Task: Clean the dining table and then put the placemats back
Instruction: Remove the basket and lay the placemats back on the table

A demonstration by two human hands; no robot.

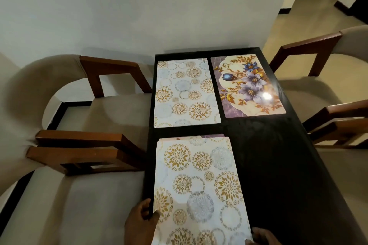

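Observation:
A dark dining table [278, 165] runs away from me toward the wall. Two placemats lie flat at its far end: a white one with gold circles [185, 93] on the left and a purple flowered one [249, 85] on the right. Near me, a stack of placemats with a white gold-circle mat on top [199, 189] lies on the table's left half; the edge of a purple mat peeks out beneath it at the far end. My left hand [139, 223] grips the stack's near left edge, thumb on top. My right hand [262, 236] holds the near right corner, mostly out of frame.
Beige cushioned chairs with brown wooden arms stand on both sides: two on the left [89, 155] and two on the right [328, 121]. A white wall [139, 6] lies behind the table's far end. A tiled hallway [308, 6] opens at the upper right.

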